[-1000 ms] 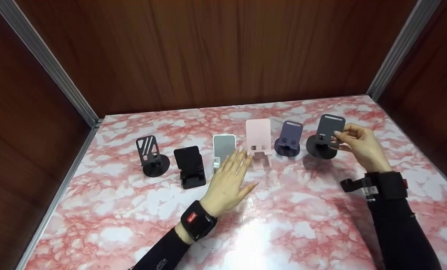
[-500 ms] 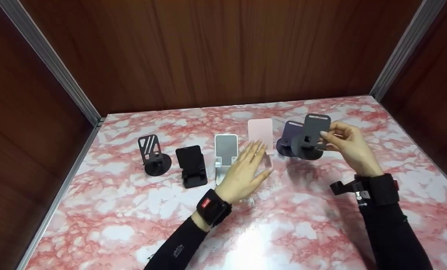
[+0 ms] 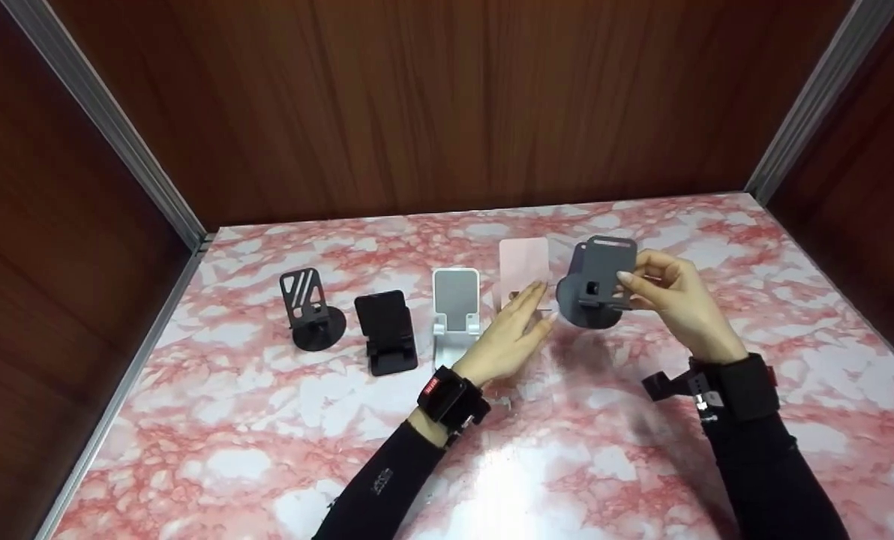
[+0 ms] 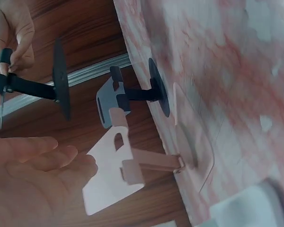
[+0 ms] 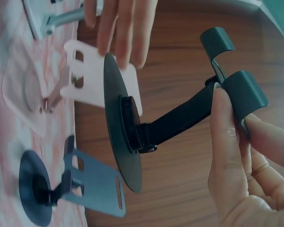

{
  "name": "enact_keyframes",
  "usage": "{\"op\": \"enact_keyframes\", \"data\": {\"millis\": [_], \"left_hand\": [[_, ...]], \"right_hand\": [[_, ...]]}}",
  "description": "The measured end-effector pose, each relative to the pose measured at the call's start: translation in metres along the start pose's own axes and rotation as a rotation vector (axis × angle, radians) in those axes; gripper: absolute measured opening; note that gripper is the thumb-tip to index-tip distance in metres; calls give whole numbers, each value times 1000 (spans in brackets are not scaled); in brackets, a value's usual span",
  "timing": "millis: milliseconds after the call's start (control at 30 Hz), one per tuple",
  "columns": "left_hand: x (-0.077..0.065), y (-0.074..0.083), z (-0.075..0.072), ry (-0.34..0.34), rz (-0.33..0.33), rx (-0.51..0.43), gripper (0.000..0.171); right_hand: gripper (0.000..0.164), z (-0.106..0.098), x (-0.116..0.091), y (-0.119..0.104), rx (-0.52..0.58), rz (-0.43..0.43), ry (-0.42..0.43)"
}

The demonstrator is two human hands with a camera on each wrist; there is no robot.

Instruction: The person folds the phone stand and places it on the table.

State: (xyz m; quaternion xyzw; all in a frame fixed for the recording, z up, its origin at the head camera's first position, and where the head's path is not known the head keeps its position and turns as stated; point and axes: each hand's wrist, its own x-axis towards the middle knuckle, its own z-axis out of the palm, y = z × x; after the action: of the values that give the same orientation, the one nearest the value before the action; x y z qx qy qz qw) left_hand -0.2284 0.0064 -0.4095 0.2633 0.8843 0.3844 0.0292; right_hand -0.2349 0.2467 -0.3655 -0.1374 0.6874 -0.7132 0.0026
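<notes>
My right hand pinches a dark grey phone stand by the edge of its plate. In the right wrist view the round base of that stand hangs in the air, clear of the tabletop. Behind it stands a purple phone stand, mostly covered in the head view. My left hand reaches with extended fingers in front of a pink phone stand. In the left wrist view its fingertips are close to the pink plate; whether they touch it I cannot tell.
Left of the pink stand, a white phone stand with a grey pad, a black phone stand and a black stand with slanted cut-outs stand in a row. Wood-grain walls enclose the marbled table behind and at both sides.
My right hand has lifted the dark grey stand and carried it left, in front of the purple one. My left hand has moved right, from the white stand to the pink one.
</notes>
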Motion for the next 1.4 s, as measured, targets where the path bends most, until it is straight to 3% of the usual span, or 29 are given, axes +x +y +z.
{"op": "enact_keyframes", "data": {"millis": [333,633,767,900,1300,1400], "left_hand": [[5,-7,3,68,-61,-249,55],[11,-14,1,62,-168,-671,31],[11,-15,-2,69,-211,-788,26],[11,-15,-7,105,-192,-811,27],[0,4,-23,180,-102,-624,26],[2,-2,-21,178,-94,-639,26]], "right_hand": [[6,15,-1,2,59,22,-72],[8,23,0,5,51,40,-101],[7,27,-1,6,15,43,-78],[3,32,-1,6,-3,47,-47],[13,35,-1,8,-58,34,-45],[12,35,-1,7,-60,30,-56]]}}
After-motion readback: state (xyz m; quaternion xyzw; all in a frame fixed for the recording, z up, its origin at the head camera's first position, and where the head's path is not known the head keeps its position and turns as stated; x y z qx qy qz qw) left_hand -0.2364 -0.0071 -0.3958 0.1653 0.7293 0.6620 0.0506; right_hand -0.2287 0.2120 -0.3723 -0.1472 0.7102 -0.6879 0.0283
